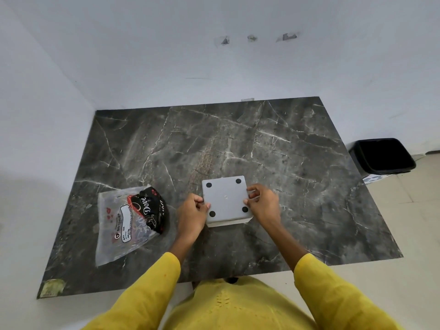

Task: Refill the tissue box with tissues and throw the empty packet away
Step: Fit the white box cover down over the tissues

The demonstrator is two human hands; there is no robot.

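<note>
Two hands hold the tissue box at this moment, one at each side. The box is grey and square, and it lies upside down on the dark marble table, near the front edge and close to the person; its base plate with four black round feet looks up at the camera. The left hand is curled narrow, with its fingers pinching the left edge of the base. The right hand grips the right edge, fingertips bent over the rim. Both hands are closed on the box, not spread wide

The tissue packet lies flat on the table to the left of the box, near the left hand but not touching it. It is clear plastic with a black and red printed part, and it looks rather flat, so I cannot tell how many tissues are inside. The black bin stands on the floor beyond the right side of the table, well apart from the packet

I judge that the step in hand is the bottom plate: either to open it for filling or to press it closed after filling. Which of these it is, I cannot say. If the packet is already empty, the next move calls for turning the box upright, and then carrying the packet across to the bin
</note>
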